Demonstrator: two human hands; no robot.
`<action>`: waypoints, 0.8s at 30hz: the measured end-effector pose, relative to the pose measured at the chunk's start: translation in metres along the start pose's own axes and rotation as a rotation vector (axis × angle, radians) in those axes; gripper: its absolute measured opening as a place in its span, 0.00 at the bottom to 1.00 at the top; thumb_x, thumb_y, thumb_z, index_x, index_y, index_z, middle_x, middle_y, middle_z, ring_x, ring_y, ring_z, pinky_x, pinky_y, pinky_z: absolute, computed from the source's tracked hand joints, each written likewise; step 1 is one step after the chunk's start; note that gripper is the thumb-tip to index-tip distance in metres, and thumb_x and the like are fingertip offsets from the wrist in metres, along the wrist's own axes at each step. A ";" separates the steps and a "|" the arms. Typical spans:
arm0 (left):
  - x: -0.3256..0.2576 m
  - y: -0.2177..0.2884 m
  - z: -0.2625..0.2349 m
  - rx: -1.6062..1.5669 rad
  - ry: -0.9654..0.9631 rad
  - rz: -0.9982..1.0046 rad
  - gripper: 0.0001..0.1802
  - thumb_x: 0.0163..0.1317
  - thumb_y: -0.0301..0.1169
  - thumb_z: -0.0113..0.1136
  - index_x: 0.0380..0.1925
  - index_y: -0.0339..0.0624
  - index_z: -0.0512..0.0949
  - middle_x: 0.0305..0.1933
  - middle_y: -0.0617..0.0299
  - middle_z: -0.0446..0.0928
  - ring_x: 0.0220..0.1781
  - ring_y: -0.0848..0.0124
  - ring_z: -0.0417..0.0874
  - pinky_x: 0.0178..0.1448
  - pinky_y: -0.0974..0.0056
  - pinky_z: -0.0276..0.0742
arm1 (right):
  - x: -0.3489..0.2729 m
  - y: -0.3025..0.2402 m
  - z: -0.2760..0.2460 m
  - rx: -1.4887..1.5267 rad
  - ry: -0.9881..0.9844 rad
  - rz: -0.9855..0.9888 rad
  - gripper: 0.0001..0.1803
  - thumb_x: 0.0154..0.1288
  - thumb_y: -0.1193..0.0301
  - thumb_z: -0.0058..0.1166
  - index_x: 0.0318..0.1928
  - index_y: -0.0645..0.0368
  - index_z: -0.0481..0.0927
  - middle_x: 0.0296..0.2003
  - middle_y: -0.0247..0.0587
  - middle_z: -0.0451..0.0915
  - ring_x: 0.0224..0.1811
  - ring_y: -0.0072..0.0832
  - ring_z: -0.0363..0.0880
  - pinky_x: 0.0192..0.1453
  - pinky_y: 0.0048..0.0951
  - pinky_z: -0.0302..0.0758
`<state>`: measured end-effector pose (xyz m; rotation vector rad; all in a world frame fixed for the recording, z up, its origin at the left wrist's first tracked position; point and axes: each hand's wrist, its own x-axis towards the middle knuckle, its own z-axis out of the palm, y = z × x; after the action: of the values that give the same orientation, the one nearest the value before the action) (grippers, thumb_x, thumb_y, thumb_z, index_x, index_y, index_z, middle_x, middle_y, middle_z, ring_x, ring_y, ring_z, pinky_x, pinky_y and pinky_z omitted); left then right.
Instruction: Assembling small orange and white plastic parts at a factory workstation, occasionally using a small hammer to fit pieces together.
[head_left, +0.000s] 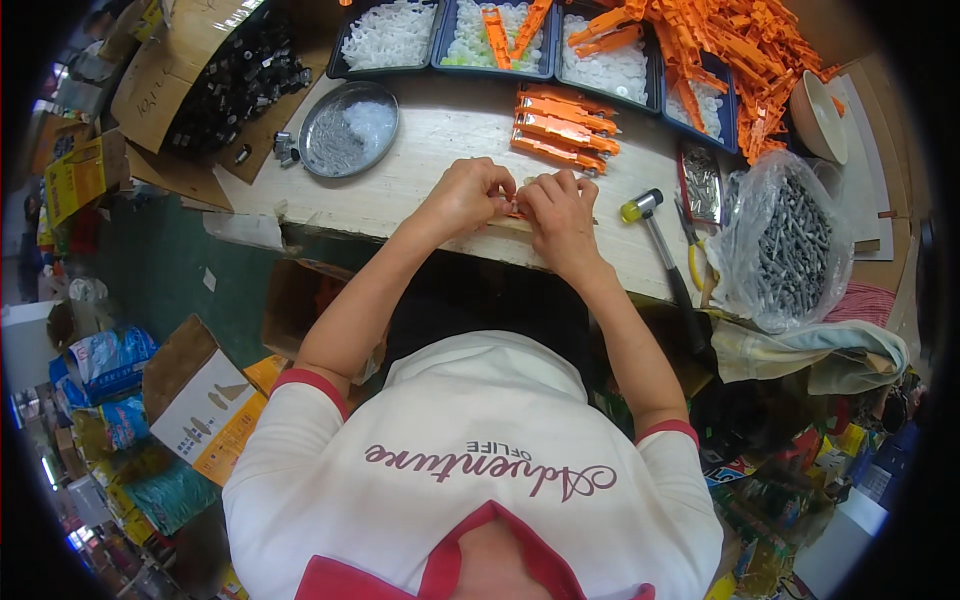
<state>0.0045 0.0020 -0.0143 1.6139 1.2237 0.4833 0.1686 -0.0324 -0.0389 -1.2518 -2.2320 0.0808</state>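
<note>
Both hands meet at the near edge of a pale wooden workbench (420, 150): the left hand (466, 195) and right hand (560, 212) are curled together, fingertips pinching a small orange plastic part (517, 211) that is mostly hidden between them. Just beyond lies a row of orange plastic pieces (563, 125). A yellow-headed mallet (660, 250) rests to the right, near a clear bag of grey screws (790, 240). A round metal dish (348, 128) sits to the left.
</note>
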 end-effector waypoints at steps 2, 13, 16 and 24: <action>-0.001 0.002 -0.001 -0.005 -0.015 -0.015 0.06 0.50 0.19 0.61 0.30 0.36 0.78 0.19 0.65 0.68 0.15 0.79 0.68 0.16 0.72 0.65 | -0.001 -0.001 0.001 -0.007 0.006 -0.002 0.09 0.50 0.79 0.52 0.33 0.55 0.71 0.32 0.36 0.71 0.41 0.33 0.67 0.48 0.39 0.55; -0.003 0.004 -0.003 -0.012 -0.032 -0.043 0.06 0.48 0.21 0.60 0.28 0.34 0.77 0.22 0.59 0.72 0.15 0.74 0.73 0.17 0.67 0.69 | 0.000 -0.007 -0.001 -0.065 -0.023 0.005 0.09 0.49 0.79 0.52 0.32 0.55 0.71 0.33 0.35 0.71 0.41 0.34 0.67 0.48 0.40 0.55; -0.002 0.005 -0.003 -0.005 -0.017 -0.032 0.05 0.48 0.21 0.61 0.28 0.34 0.77 0.22 0.59 0.72 0.15 0.74 0.73 0.16 0.68 0.68 | 0.002 -0.002 -0.004 -0.025 -0.059 0.023 0.09 0.50 0.79 0.53 0.33 0.53 0.72 0.34 0.33 0.71 0.43 0.33 0.67 0.49 0.39 0.55; 0.009 0.014 0.001 0.459 0.014 0.122 0.09 0.46 0.29 0.64 0.26 0.36 0.77 0.23 0.54 0.75 0.21 0.65 0.76 0.28 0.63 0.72 | -0.007 0.031 -0.042 0.092 0.079 0.133 0.07 0.52 0.78 0.54 0.32 0.53 0.76 0.32 0.32 0.74 0.40 0.31 0.70 0.43 0.31 0.58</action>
<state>0.0154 0.0095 -0.0048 2.0845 1.3158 0.3001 0.2171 -0.0301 -0.0168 -1.3289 -2.0534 0.1799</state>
